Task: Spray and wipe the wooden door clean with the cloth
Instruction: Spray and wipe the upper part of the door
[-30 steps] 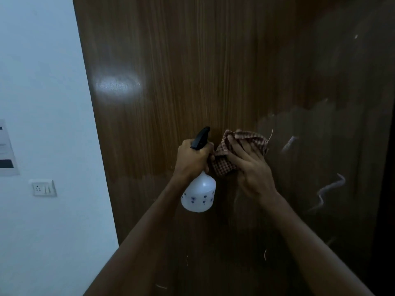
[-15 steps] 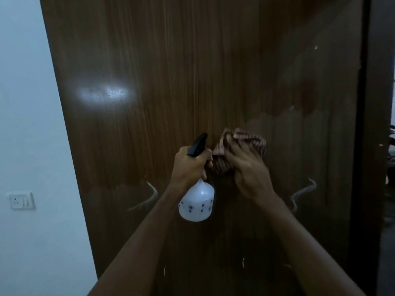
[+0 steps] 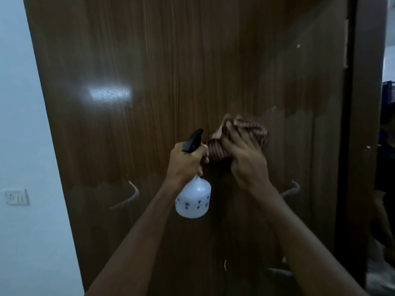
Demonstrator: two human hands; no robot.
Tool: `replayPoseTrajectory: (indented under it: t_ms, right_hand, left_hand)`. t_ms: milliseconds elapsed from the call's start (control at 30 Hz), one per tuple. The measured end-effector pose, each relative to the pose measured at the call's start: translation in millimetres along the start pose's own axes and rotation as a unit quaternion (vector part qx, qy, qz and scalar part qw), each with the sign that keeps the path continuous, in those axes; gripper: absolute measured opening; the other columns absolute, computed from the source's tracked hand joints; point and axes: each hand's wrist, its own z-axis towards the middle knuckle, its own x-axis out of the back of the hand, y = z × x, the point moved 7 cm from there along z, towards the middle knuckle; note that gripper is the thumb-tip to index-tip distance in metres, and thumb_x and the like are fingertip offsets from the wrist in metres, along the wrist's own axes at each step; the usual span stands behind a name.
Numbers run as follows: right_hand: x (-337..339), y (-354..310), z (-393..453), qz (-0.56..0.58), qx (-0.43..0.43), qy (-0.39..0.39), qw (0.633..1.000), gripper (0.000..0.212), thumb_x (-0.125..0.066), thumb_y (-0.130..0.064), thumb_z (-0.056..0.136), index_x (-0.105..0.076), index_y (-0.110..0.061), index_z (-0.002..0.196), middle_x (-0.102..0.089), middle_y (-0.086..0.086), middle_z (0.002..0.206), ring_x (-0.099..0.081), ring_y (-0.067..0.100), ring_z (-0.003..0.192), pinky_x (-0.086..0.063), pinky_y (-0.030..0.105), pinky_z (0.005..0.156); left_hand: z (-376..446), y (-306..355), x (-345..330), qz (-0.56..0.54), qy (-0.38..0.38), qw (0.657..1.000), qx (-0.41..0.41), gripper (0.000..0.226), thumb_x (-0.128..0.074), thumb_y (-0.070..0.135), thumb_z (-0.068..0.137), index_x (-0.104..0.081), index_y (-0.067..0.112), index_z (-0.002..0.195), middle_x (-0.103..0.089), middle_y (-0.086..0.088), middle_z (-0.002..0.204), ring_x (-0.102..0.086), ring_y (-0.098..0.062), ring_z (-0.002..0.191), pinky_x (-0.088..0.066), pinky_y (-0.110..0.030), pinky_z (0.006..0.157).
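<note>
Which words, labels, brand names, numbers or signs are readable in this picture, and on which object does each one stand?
No readable text in this view.
Spray bottle: only small blue printed motifs, no letters or brand visible.
Wall socket plate: no marking can be made out; too small and blurred.
Checked cloth and wooden door: no lettering; the door carries only pale streaks and a light reflection.

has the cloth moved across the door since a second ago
Yes. The cloth has slid rightward across the door, ending closer to the white squiggle mark.
</note>
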Motion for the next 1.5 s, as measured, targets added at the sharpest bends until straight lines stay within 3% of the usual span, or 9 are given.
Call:
replayPoseTrajectory:
  t_ms: [133,367,567,767,1033,1167,1267,1367,1500]
  right_hand:
    - [28,11,68,0.004,-0.006,0.042,0.999,0.067,-0.031,-0.011,0.100,-0.027,-0.033,0.162,-0.011,-0.007,0.173,-0.001,0.016,0.160,-0.009,0.046,0.130]
    - [14,31,-26,-0.015,0.013,-0.005,1.000,0.062,-0.041,-0.014,0.100,-0.035,-0.037,0.157,-0.016,-0.011,0.172,-0.006,0.014,0.160,-0.019,0.051,0.128]
    - [66,67,71,0.021,-0.099,0.088,0.991,0.079,-0.042,0.004,0.094,-0.027,-0.032,0.163,-0.010,-0.007,0.173,0.003,0.013,0.160,0.000,0.040,0.131]
    - [19,34,-44,0.006,-0.049,0.018,0.999,0.066,-0.041,-0.006,0.098,-0.033,-0.031,0.159,-0.014,-0.006,0.172,-0.003,0.017,0.160,-0.019,0.058,0.127]
    - [72,84,55,0.042,-0.105,0.054,0.992,0.077,-0.037,0.001,0.093,-0.027,-0.032,0.163,-0.008,-0.007,0.173,0.003,0.014,0.160,-0.005,0.049,0.131]
    - [40,67,-30,0.011,-0.034,-0.006,0.999,0.066,-0.038,-0.004,0.099,-0.033,-0.028,0.160,-0.014,-0.004,0.173,-0.005,0.021,0.161,-0.018,0.056,0.127]
    - [58,95,-13,-0.008,0.022,-0.048,0.999,0.063,-0.032,-0.011,0.098,-0.039,-0.029,0.157,-0.020,-0.004,0.171,-0.014,0.022,0.159,-0.023,0.056,0.125]
    - [104,126,62,0.064,-0.023,-0.043,0.997,0.066,-0.034,-0.001,0.099,-0.040,-0.034,0.156,-0.019,-0.009,0.170,-0.008,0.014,0.160,-0.008,0.052,0.130]
    - [135,152,101,0.135,-0.010,-0.116,0.984,0.090,-0.039,0.021,0.087,-0.046,-0.040,0.152,-0.022,-0.018,0.167,-0.007,0.001,0.157,0.004,0.038,0.131]
  left_hand:
    - [10,7,-13,-0.002,0.009,1.000,0.005,0.014,-0.060,0.017,0.104,-0.067,0.008,0.095,-0.068,-0.006,0.076,-0.055,-0.022,0.052,-0.047,-0.031,0.052]
    - [19,18,-28,-0.003,-0.007,1.000,-0.002,0.017,-0.061,0.014,0.103,-0.069,0.003,0.092,-0.070,-0.007,0.074,-0.055,-0.022,0.048,-0.047,-0.028,0.050]
    - [27,30,-35,0.005,-0.040,0.999,-0.006,0.018,-0.061,0.018,0.104,-0.068,0.005,0.093,-0.070,-0.005,0.075,-0.056,-0.020,0.049,-0.048,-0.029,0.050]
    - [27,36,-49,0.007,-0.044,0.999,0.001,0.017,-0.062,0.017,0.102,-0.070,0.006,0.092,-0.071,-0.007,0.074,-0.056,-0.021,0.048,-0.047,-0.030,0.049]
    - [17,26,-94,-0.028,-0.073,0.997,0.025,0.020,-0.062,0.019,0.103,-0.069,0.003,0.094,-0.068,-0.006,0.074,-0.056,-0.022,0.052,-0.048,-0.031,0.051]
    - [7,17,-107,-0.026,-0.078,0.996,0.038,0.021,-0.062,0.017,0.103,-0.069,-0.001,0.093,-0.070,-0.008,0.073,-0.055,-0.022,0.047,-0.047,-0.031,0.050]
    - [4,15,-121,-0.015,-0.076,0.996,0.037,0.021,-0.062,0.017,0.103,-0.069,0.000,0.093,-0.070,-0.010,0.074,-0.055,-0.025,0.050,-0.047,-0.032,0.050]
    - [9,19,-140,0.015,-0.080,0.996,0.024,0.021,-0.064,0.017,0.102,-0.069,0.002,0.089,-0.071,-0.012,0.075,-0.057,-0.030,0.051,-0.048,-0.034,0.050]
    - [16,29,-173,0.073,-0.073,0.994,0.022,0.025,-0.065,0.017,0.099,-0.068,0.004,0.078,-0.072,-0.017,0.072,-0.058,-0.023,0.043,-0.048,-0.032,0.049]
